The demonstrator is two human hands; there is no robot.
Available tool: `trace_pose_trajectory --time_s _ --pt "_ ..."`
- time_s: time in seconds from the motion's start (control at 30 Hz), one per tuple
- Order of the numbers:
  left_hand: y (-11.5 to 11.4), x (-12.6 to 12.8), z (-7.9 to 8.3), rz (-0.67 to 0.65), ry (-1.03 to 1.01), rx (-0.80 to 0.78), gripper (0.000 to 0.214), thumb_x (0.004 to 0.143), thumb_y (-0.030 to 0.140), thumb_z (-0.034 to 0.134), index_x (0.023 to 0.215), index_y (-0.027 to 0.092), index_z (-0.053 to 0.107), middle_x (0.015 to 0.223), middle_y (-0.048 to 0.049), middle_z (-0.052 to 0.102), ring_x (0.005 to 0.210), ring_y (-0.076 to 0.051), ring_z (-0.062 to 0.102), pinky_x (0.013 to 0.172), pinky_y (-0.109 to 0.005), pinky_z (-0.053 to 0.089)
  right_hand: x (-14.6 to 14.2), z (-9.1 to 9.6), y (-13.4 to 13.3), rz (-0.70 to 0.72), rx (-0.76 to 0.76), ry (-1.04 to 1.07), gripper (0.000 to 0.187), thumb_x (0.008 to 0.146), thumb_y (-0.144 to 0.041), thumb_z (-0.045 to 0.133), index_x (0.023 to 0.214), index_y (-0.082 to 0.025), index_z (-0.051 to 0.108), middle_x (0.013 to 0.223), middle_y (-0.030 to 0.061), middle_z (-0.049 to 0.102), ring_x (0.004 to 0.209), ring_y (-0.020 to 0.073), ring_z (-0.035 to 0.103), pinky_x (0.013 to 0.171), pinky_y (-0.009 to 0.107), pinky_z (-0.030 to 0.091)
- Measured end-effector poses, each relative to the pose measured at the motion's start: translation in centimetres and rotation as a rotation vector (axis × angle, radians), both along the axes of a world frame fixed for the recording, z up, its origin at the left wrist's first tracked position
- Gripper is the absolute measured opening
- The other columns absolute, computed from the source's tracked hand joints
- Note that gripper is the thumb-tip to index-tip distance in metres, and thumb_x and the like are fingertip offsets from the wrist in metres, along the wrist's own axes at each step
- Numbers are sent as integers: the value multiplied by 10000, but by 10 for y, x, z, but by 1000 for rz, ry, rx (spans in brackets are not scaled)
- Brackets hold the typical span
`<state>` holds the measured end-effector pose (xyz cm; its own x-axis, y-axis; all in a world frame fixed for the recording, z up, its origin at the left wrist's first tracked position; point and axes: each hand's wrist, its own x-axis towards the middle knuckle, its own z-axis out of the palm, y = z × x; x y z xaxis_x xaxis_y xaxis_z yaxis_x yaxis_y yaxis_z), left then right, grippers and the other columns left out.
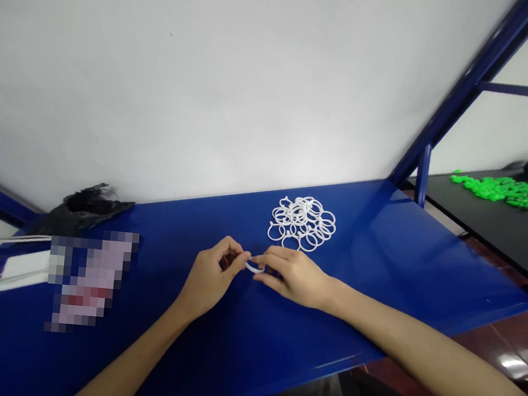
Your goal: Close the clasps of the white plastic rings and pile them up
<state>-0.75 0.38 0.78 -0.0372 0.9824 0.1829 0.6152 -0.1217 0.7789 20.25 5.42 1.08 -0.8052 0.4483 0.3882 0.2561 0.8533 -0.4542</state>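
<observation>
Between my two hands is a white ring point(254, 268), held just above the blue table. The fingertips of my left hand point(215, 274) pinch its left side. My right hand point(292, 274) grips the opposite side between thumb and fingers, which cover part of it. Just beyond my right hand lies a loose pile of white rings point(302, 221), many overlapping, some with a small knob on the rim.
The blue metal table point(187, 228) meets a white wall point(236, 97). At left are a black plastic bag point(82, 207), a white box-like item point(27, 268) and a blurred-out pinkish packet point(105, 270). Green pieces point(505, 189) cover part of a dark table at right, past a blue post point(423, 175).
</observation>
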Motion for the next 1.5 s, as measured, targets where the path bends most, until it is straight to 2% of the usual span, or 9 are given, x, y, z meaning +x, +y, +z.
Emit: trace_pose_trajectory --time_s 0.23,0.33,0.43,0.53,0.73,0.9,1.1,1.33,1.5 --pt "-1 -1 -3 -110 -153 -6 279 907 475 583 1008 217 607 820 12 654 696 -123 612 643 -251 493 -1 -4 2 -73 -56 126 298 1028 -241 419 1263 -175 591 1048 88 701 872 166 677 778 305 554" --pt "-3 -2 -2 -169 -59 50 227 904 440 605 934 215 619 816 18 658 720 -122 615 687 -252 490 0 -4 5 -44 -47 90 284 1032 -258 420 1181 -150 637 999 87 710 831 163 671 753 292 542" --pt "-4 -2 -3 -205 44 116 221 917 406 595 815 211 614 734 36 629 679 -114 586 657 -238 459 -1 -2 0 104 -42 -28 295 1035 -263 418 1038 -137 685 871 69 681 736 143 631 684 260 510" --pt "-3 -1 -4 -219 95 129 231 935 382 565 789 209 610 704 39 617 658 -115 571 627 -234 434 -6 1 -12 167 -70 -85 250 1017 -252 462 968 -130 675 890 70 659 739 136 615 681 248 492" --pt "-4 -3 -1 -267 -5 73 299 968 444 494 858 207 639 779 16 647 712 -123 602 662 -235 446 -8 6 -18 -28 -138 -117 209 1021 -271 455 984 -146 619 832 38 653 648 121 588 595 237 427" --pt "-2 -4 -3 -265 -46 40 249 903 455 612 880 208 635 786 23 640 701 -117 594 646 -221 449 -5 5 -7 -98 -146 -120 175 1013 -244 467 998 -140 607 860 46 661 664 117 584 613 234 421" --pt "-2 -4 -9 -305 -48 110 268 935 425 578 788 203 610 722 35 618 651 -102 569 630 -219 434 -6 -1 -12 -33 -3 -110 240 1034 -256 413 871 -144 549 766 22 587 616 113 485 566 239 363" --pt "-7 -5 -9 -384 -38 145 277 969 397 527 775 206 576 704 41 629 646 -100 594 646 -226 451 -2 -2 -15 70 244 -138 283 1038 -167 326 891 -141 566 768 35 572 653 135 462 564 261 347" --pt "-1 -4 -7 -294 156 199 278 948 453 543 812 215 589 763 27 627 712 -130 589 690 -262 474 -1 5 -5 20 239 -181 246 1031 -213 413 993 -116 636 814 53 598 695 147 523 592 261 401"
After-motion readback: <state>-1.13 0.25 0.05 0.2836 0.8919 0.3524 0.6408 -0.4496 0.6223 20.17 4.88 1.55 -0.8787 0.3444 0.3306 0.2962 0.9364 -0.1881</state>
